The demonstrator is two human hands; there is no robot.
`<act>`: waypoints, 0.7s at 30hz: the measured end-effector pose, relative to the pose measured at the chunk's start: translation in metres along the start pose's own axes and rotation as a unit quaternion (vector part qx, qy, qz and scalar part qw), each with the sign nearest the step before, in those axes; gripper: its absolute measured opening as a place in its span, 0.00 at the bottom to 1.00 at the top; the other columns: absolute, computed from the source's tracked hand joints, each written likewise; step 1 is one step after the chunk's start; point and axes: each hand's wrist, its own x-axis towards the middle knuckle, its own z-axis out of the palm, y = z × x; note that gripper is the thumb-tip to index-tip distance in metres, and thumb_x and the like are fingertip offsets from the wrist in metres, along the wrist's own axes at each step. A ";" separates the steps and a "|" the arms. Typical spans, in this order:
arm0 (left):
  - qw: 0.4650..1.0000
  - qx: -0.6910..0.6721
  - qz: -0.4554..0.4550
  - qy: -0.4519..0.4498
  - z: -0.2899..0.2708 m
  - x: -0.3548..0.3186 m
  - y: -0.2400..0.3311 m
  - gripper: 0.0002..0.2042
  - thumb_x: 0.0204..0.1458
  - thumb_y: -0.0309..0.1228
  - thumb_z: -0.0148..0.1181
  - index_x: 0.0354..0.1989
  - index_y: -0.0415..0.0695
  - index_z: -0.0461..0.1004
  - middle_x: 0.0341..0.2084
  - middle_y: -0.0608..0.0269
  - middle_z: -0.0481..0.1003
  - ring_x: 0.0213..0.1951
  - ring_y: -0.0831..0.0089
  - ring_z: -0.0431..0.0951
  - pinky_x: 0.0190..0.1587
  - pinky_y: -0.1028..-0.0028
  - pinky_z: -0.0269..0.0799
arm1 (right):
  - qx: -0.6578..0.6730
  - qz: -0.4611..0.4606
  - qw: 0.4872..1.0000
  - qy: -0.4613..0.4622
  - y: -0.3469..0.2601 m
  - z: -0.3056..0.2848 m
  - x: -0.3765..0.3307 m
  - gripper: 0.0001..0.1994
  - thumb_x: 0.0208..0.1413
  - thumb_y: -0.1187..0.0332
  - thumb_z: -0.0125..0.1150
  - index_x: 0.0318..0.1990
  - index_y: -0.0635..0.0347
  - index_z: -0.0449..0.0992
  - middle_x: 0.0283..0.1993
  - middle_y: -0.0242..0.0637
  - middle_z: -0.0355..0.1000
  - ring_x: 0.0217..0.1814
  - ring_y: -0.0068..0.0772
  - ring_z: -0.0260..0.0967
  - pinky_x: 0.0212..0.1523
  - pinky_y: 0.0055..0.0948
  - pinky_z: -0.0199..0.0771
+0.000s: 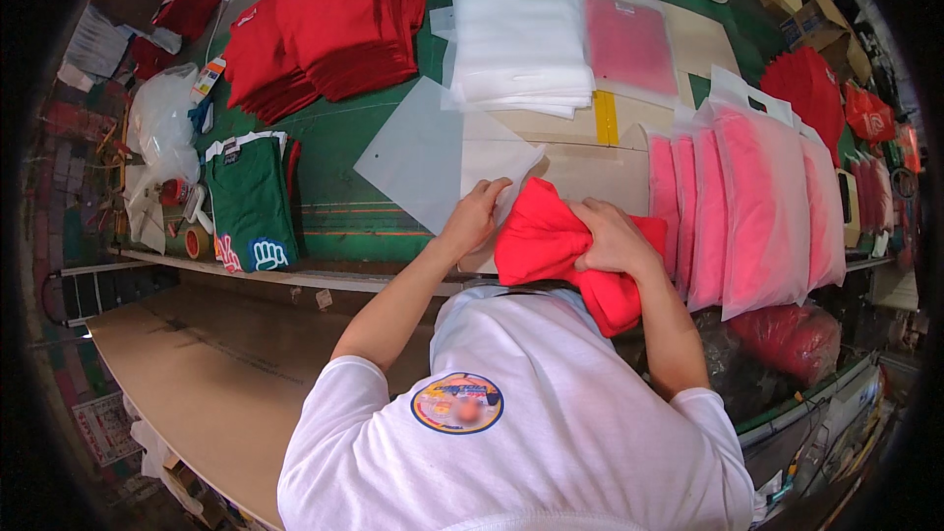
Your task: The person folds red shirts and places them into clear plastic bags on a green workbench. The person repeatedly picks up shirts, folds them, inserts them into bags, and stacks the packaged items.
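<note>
My right hand (612, 236) is closed around a bunched, folded red garment (543, 236) at the table's front edge, and part of the cloth hangs down over my shirt front. Just left of it, my left hand (478, 216) pinches the edge of a frosted plastic bag (418, 157) that lies slanted on the table. The bag's near right edge is lifted and curls beside the red cloth. Beyond the bag stands a stack of white frosted bags (516, 39). To the right of my right hand, several filled bags (757, 206) with red garments inside lean in a row.
Piles of folded red garments (344, 25) sit at the back left. A green printed T-shirt (251, 202) lies at the front left, near a tape roll (198, 241). One bagged garment (629, 44) lies flat at the back. Brown cardboard (216, 364) is below the table edge.
</note>
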 end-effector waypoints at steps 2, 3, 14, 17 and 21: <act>1.000 0.003 0.005 -0.020 0.000 0.001 0.005 0.25 0.51 0.12 0.52 0.59 0.44 0.72 0.54 0.42 0.72 0.53 0.43 0.78 0.53 0.54 0.76 | 0.004 -0.003 1.000 0.005 0.000 -0.001 -0.002 0.46 0.27 0.71 0.74 0.65 0.56 0.70 0.51 0.56 0.73 0.57 0.63 0.69 0.61 0.47 0.72; 0.999 0.023 0.008 -0.025 0.001 0.001 0.004 0.26 0.50 0.12 0.52 0.59 0.44 0.72 0.55 0.42 0.72 0.53 0.42 0.77 0.53 0.54 0.76 | 0.006 -0.005 1.000 0.007 0.001 -0.001 -0.002 0.46 0.27 0.71 0.74 0.65 0.57 0.70 0.51 0.56 0.73 0.57 0.63 0.70 0.61 0.47 0.72; 0.998 0.029 0.043 0.017 0.018 0.014 -0.012 0.28 0.42 0.08 0.51 0.56 0.37 0.74 0.46 0.46 0.75 0.42 0.50 0.79 0.43 0.62 0.76 | 0.000 -0.005 1.000 -0.006 0.003 0.003 -0.006 0.46 0.27 0.70 0.75 0.65 0.59 0.71 0.51 0.56 0.74 0.57 0.62 0.70 0.60 0.47 0.73; 1.000 0.000 0.023 -0.006 0.023 0.017 -0.013 0.28 0.42 0.08 0.52 0.56 0.37 0.75 0.41 0.48 0.73 0.38 0.52 0.78 0.40 0.64 0.75 | 0.002 -0.007 1.000 -0.009 0.002 0.003 -0.007 0.46 0.27 0.69 0.75 0.65 0.59 0.70 0.52 0.57 0.74 0.57 0.62 0.70 0.61 0.47 0.73; 1.000 -0.002 -0.013 0.015 0.028 0.022 -0.001 0.24 0.44 0.13 0.57 0.53 0.38 0.77 0.40 0.48 0.72 0.37 0.52 0.78 0.40 0.62 0.74 | -0.001 0.000 1.000 -0.016 0.003 0.004 -0.008 0.46 0.27 0.69 0.75 0.65 0.59 0.70 0.52 0.57 0.74 0.58 0.62 0.70 0.61 0.47 0.73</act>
